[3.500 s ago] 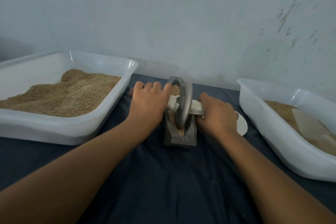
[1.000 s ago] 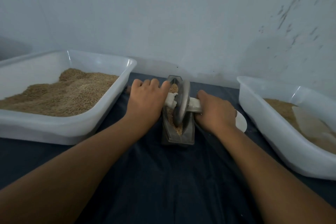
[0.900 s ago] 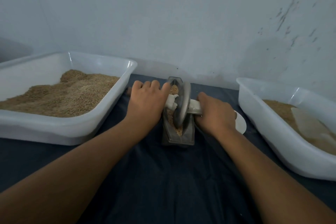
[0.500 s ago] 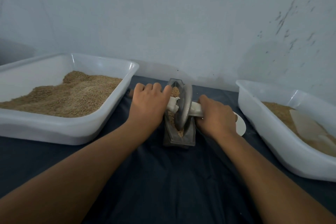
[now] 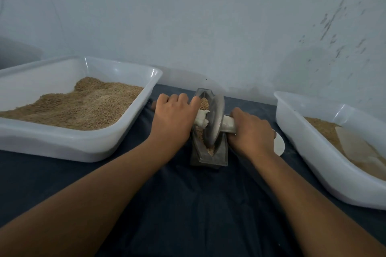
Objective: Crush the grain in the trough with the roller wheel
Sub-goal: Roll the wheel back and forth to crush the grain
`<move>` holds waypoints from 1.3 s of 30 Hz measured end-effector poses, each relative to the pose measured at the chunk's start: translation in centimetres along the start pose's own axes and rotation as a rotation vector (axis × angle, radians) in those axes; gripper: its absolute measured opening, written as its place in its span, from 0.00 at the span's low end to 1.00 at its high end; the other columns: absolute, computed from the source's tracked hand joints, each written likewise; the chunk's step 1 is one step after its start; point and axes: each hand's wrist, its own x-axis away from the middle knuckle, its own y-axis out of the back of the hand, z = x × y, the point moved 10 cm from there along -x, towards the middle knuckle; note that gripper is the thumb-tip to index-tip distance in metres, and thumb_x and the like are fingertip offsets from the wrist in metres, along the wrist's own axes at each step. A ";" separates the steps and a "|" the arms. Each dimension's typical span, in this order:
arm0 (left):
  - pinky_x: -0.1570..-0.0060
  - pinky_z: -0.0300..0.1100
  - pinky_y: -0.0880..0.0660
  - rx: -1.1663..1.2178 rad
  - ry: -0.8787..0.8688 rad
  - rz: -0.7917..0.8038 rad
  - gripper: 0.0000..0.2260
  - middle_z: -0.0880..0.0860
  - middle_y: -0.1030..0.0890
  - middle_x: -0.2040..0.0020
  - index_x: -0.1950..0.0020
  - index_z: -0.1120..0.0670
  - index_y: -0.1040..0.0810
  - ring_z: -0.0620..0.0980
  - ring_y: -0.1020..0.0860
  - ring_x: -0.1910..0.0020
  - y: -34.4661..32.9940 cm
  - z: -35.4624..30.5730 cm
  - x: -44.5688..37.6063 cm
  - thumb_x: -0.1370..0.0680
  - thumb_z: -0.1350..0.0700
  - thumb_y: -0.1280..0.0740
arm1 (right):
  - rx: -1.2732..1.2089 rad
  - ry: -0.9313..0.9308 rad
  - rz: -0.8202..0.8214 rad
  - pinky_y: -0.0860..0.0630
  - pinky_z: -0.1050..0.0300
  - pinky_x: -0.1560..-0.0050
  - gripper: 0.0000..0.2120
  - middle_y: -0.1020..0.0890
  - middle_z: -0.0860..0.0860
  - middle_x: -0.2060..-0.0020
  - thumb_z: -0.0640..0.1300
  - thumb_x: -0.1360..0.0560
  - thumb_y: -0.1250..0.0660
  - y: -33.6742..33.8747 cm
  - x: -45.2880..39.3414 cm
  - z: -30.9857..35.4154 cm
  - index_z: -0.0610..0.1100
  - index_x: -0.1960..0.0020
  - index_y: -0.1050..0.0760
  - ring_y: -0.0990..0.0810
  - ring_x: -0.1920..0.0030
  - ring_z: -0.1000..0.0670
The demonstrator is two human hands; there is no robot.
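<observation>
A narrow grey metal trough (image 5: 221, 155) stands lengthwise on the dark cloth, with tan grain (image 5: 204, 104) inside it. A grey metal roller wheel (image 5: 214, 121) stands on edge in the trough, a pale axle handle (image 5: 228, 126) running through its hub. My left hand (image 5: 174, 120) grips the handle's left end, fingers curled over it. My right hand (image 5: 251, 132) grips the right end. The wheel sits about midway along the trough and hides part of the grain.
A white plastic tub (image 5: 133, 137) heaped with grain stands at the left. A second white tub (image 5: 309, 152) at the right holds grain and a pale scoop (image 5: 355, 142). A small white disc (image 5: 279, 146) lies behind my right hand. A wall rises close behind.
The wheel and both hands have shifted back and forth a little along the trough; both hands keep their grip on the handle.
</observation>
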 end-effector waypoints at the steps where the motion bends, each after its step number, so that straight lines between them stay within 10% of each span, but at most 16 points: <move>1: 0.55 0.47 0.37 0.001 -0.001 0.002 0.20 0.50 0.30 0.58 0.46 0.50 0.33 0.51 0.33 0.61 -0.1 0.0 -0.1 0.32 0.58 0.27 | 0.013 -0.004 -0.005 0.43 0.54 0.67 0.11 0.28 0.56 0.66 0.50 0.28 0.32 -0.1 -0.1 -0.1 0.51 0.54 0.34 0.32 0.67 0.48; 39: 0.59 0.48 0.39 0.004 -0.019 -0.073 0.04 0.52 0.23 0.59 0.50 0.52 0.30 0.55 0.25 0.62 -4.6 1.2 -5.1 0.23 0.60 0.39 | -0.073 0.072 0.389 0.35 0.57 0.68 0.08 0.21 0.55 0.60 0.54 0.28 0.32 -7.1 -7.8 -1.5 0.59 0.50 0.25 0.23 0.60 0.48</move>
